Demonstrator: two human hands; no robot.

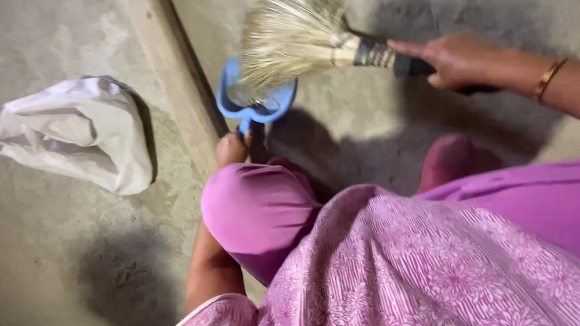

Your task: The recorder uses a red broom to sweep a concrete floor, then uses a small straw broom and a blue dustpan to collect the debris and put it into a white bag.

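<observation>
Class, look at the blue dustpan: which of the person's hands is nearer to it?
Left. The left hand grips the blue dustpan by its handle; the right hand holds the broom off to its right.

Broom (296, 39) over dustpan (257, 99) (blue)

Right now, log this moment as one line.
right hand: grips broom | left hand: holds blue dustpan handle | bristles over dustpan | white bag on floor, left
</observation>
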